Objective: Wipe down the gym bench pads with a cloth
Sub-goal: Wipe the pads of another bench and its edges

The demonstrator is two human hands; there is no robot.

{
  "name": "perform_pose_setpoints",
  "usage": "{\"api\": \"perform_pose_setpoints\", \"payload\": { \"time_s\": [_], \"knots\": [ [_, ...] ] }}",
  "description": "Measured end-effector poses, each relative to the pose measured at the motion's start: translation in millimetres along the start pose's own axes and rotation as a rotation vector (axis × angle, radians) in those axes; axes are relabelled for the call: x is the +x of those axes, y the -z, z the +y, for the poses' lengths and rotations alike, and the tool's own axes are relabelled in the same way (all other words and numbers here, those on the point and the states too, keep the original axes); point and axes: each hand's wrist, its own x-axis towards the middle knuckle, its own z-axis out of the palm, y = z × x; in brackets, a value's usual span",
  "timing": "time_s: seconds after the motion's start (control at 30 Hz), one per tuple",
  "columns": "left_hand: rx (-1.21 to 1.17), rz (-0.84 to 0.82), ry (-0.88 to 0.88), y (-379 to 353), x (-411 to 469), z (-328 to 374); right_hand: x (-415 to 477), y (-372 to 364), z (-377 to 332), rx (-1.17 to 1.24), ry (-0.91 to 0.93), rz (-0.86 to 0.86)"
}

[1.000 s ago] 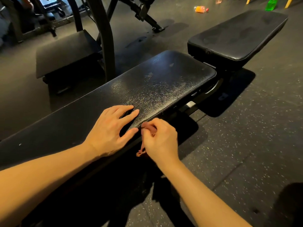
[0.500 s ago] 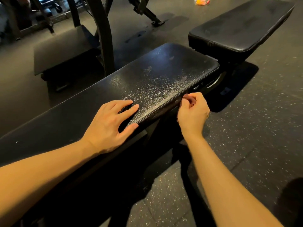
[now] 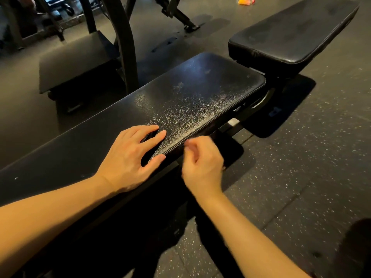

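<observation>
My right grip (image 3: 202,165) is curled up tight, thumb against fingers, like it is pinching something small. It is blurry, so I cannot see the cloth itself. A moment ago a little red bit of cloth poked out of this grip, so I think it is tucked inside.

My left grip (image 3: 130,157) is flat and open. Its fingers are spread on top of the near pad (image 3: 200,93), and it holds nothing. It has not moved at all.

The right grip has moved a lot. First it was at the pad's side edge (image 3: 202,130), close to the left grip. Then it slid far along that edge, toward the end of the pad. Now it is back near the left grip, touching the same edge.

So I think I am rubbing the side of this pad back and forth, while the left grip keeps me steady. The top of the pad looks shiny and speckled. The far pad (image 3: 297,31) sits well apart, and no grip is near it. I think that one is not wiped yet.
</observation>
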Motion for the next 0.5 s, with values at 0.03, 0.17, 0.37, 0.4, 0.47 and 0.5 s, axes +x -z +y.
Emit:
{"api": "perform_pose_setpoints", "payload": {
  "time_s": [0.03, 0.17, 0.37, 0.4, 0.47, 0.5],
  "knots": [
    [0.003, 0.003, -0.004, 0, 0, 0, 0, 4, 2, -0.019, 0.048, -0.064],
    [0.013, 0.005, -0.008, -2, 1, -1, 81, 34, 48, -0.071, -0.258, 0.298],
    [0.011, 0.006, -0.008, -1, 0, -1, 9, 6, 1, -0.035, -0.009, -0.019],
    [0.007, 0.005, -0.005, 0, 1, 1, 23, 14, 9, -0.057, -0.016, 0.000],
    [0.010, -0.002, -0.002, 0, 2, 1, 71, 33, 35, -0.115, -0.162, 0.173],
    [0.013, -0.006, 0.000, 0, 1, 1, 95, 44, 48, -0.127, -0.237, 0.249]
  ]
}}
